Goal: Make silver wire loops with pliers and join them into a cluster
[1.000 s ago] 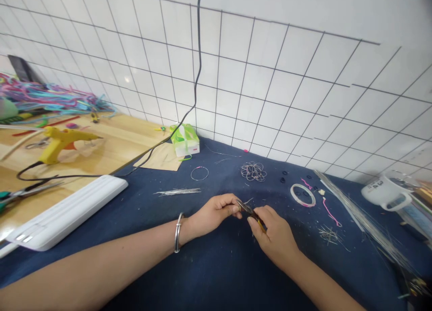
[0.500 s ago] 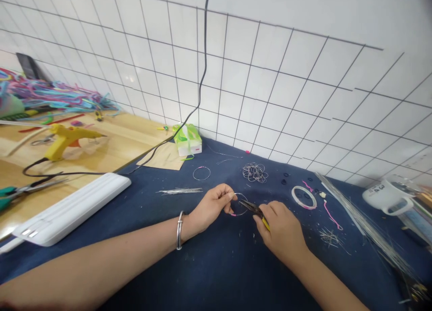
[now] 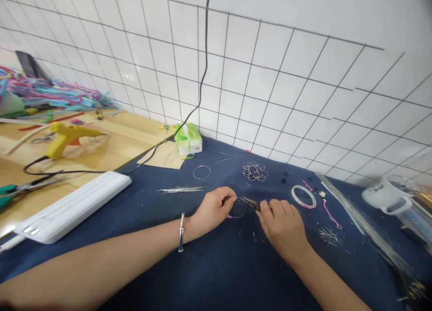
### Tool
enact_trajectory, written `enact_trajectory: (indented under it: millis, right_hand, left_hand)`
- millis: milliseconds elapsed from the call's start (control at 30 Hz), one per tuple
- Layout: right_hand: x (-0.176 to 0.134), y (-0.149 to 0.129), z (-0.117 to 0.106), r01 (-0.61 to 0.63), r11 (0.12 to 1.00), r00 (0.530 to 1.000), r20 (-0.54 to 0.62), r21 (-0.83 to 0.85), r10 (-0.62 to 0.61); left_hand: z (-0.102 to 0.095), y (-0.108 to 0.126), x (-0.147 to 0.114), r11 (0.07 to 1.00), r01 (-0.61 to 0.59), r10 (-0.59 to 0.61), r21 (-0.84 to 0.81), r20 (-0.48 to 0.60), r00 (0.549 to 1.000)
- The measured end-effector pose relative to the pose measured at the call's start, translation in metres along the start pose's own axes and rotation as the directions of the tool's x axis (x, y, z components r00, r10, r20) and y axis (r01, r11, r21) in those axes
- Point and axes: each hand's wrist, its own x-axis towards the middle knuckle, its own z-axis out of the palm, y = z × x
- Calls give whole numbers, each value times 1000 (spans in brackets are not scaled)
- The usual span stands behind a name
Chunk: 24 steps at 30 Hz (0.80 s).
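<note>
- I see the left hand pinching thin wire at its three o'clock.
- The right hand grips pliers, tips at the wire.
- Beyond both, at twelve o'clock: tangled loops.

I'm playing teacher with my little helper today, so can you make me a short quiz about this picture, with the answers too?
1. Which of the person's hands holds the pliers?
2. True or false: the yellow glue gun lies on the wooden tabletop.
3. Fill in the missing word: the left hand pinches a piece of thin ____.

Key:
1. The right hand.
2. True.
3. Wire.
</note>
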Motion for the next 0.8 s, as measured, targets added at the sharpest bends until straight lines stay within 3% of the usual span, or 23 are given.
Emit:
enact_trajectory:
  millis: [333,667,800]
  right_hand:
    - [-2,-1,0,12,1000,1000,-7,23,-12]
    - [-2,0,-1,21,999,1000,-11,41,-21]
    - [-2,0,-3,27,998,1000,-9,50,-27]
  left_hand:
    - [1,1,0,997,-43,43,62,-2,999]
    - [-2,4,1,992,32,-15,-125,137,991]
    - [-1,3,1,994,4,8,-105,108,994]
